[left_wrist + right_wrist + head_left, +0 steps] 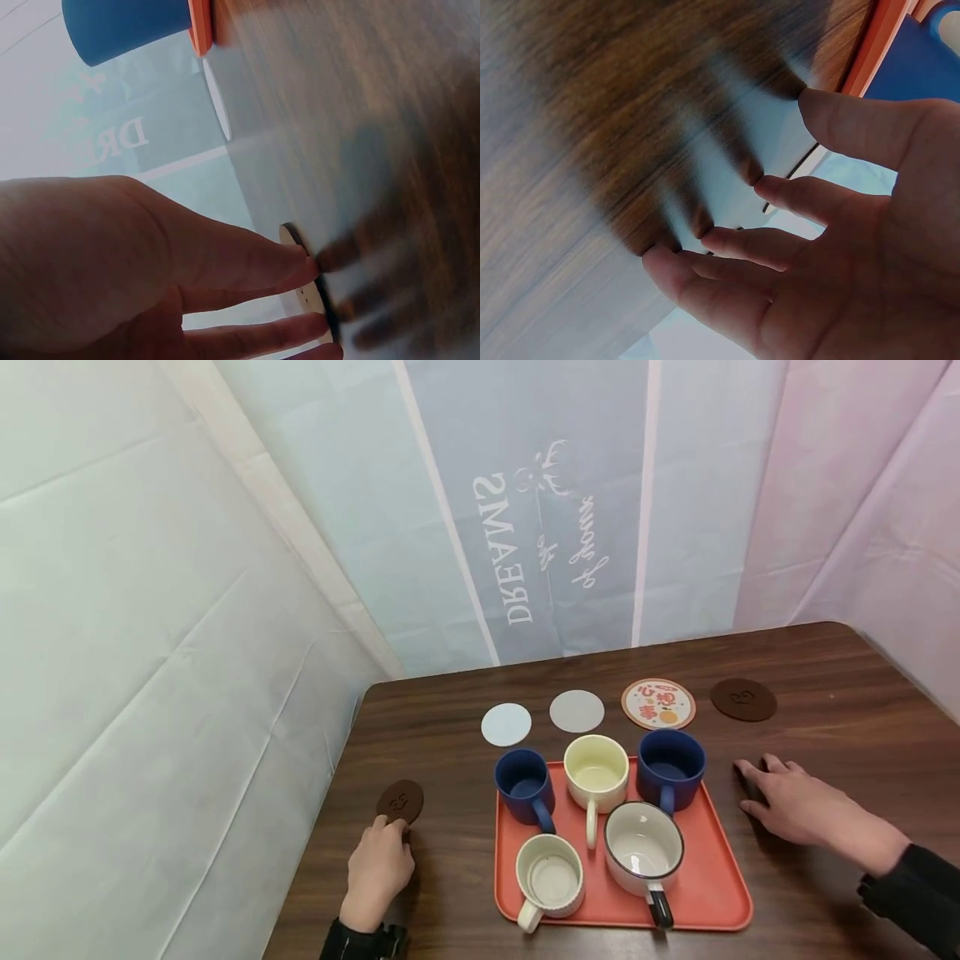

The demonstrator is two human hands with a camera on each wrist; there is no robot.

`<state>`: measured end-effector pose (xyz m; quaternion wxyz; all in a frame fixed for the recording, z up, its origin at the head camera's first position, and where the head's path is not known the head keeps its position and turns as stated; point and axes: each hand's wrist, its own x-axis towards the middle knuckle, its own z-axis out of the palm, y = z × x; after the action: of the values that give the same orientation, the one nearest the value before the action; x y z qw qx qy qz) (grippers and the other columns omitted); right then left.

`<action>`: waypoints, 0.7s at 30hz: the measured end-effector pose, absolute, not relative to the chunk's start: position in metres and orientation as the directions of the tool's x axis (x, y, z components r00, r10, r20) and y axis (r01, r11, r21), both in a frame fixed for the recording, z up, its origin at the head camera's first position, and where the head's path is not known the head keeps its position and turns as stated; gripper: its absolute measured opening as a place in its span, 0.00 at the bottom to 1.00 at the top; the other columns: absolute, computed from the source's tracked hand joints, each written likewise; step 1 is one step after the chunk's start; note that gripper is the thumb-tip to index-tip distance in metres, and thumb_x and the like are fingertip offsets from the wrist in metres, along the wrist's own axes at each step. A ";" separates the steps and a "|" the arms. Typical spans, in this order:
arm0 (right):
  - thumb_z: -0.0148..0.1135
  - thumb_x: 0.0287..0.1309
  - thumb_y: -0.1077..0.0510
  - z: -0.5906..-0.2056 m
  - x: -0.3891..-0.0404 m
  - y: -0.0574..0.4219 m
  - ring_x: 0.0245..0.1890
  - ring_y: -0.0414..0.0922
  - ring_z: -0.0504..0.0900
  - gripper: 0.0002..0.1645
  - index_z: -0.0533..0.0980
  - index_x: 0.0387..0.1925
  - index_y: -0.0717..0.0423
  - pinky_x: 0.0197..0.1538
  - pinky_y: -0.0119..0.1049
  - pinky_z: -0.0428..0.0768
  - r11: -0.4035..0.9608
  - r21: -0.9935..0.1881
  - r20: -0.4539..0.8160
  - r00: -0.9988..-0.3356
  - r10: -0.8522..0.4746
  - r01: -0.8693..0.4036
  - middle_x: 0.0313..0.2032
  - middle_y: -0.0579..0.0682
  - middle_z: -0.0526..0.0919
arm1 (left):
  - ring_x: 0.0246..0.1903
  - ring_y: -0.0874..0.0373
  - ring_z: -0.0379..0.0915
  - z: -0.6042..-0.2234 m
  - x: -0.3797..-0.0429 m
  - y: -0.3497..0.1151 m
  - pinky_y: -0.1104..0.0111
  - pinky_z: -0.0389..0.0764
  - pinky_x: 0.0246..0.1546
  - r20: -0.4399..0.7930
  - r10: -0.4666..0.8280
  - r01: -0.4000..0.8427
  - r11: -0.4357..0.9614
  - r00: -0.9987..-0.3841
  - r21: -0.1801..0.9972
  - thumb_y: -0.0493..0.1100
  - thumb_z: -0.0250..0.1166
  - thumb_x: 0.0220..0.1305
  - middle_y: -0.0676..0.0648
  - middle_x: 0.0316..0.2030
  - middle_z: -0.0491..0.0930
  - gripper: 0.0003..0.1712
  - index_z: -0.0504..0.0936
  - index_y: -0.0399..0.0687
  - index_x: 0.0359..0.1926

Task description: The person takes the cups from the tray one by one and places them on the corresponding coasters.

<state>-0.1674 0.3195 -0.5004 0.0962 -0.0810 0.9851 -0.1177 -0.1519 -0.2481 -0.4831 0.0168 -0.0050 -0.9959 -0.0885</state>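
Observation:
At the left of the table, my left hand [380,864] reaches with its fingertips to the near edge of a dark brown round coaster [401,802]. In the left wrist view the fingers are mostly straight, their tips on the upper face of the coaster [310,296], which lies flat. To the right of the tray, my right hand [798,799] rests with spread fingers, fingertips on the bare wood and nothing held. A second dark brown coaster [743,699] lies beyond it.
A red tray [708,893] holds two blue mugs [522,783] [670,767], a pale yellow mug [596,772], a cream mug [550,877] and a white, dark-rimmed cup [643,843]. Behind lie a white coaster [506,724], a grey one [577,711] and a patterned one [658,703]. Curtains border the table.

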 end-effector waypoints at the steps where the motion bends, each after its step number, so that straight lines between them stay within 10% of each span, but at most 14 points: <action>1: 0.72 0.64 0.51 -0.500 -0.167 0.319 0.57 0.82 0.69 0.39 0.71 0.64 0.75 0.49 0.74 0.74 0.959 -0.248 -0.176 -0.967 -0.182 -0.135 0.60 0.88 0.65 | 0.44 0.35 0.79 -0.484 -0.152 -0.248 0.45 0.82 0.35 0.046 0.012 0.020 0.984 -0.999 0.176 0.30 0.67 0.64 0.33 0.50 0.78 0.15 0.87 0.38 0.51; 21: 0.72 0.64 0.51 -0.499 -0.167 0.320 0.58 0.81 0.68 0.39 0.71 0.64 0.75 0.49 0.72 0.75 0.959 -0.251 -0.177 -0.968 -0.176 -0.128 0.58 0.86 0.66 | 0.60 0.28 0.69 -0.491 -0.158 -0.239 0.41 0.79 0.45 -0.011 0.034 0.033 0.993 -0.999 0.116 0.33 0.66 0.66 0.28 0.63 0.70 0.26 0.76 0.33 0.65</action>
<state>-0.1669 0.3199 -0.4991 0.0994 -0.0772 0.9848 -0.1197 -0.1584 -0.2387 -0.4906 -0.0064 -0.0168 -0.9982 -0.0580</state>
